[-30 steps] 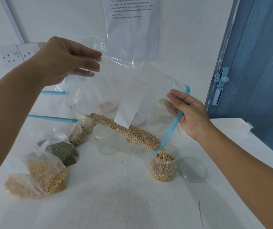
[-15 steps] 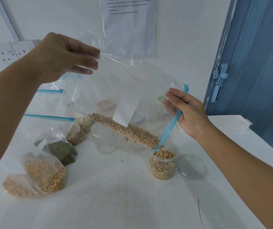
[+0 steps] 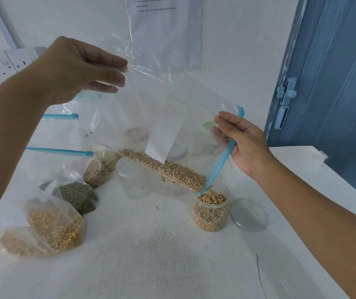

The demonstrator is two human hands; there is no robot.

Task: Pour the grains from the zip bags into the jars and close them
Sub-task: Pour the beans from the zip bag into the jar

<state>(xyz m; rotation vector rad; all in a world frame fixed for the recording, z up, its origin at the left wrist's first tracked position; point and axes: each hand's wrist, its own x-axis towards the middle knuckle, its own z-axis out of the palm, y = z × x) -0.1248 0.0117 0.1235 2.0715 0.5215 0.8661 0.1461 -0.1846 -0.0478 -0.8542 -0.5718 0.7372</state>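
Thin floppy zip bag (image 3: 172, 108) of soybeans (image 3: 168, 169), light but slippery, hangs tilted over open jar (image 3: 211, 210) mid-desk (image 3: 151, 255); left hand (image 3: 75, 70) pinches bottom corner, right hand (image 3: 244, 145) grips blue zip edge, best holds.

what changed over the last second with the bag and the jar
Little moved. The tilted zip bag went on emptying soybeans from its low corner into the open jar, whose heap looks slightly higher. The left hand still pinches the raised corner; the right hand still holds the blue zip edge. The lid and the other grain bags stayed put.
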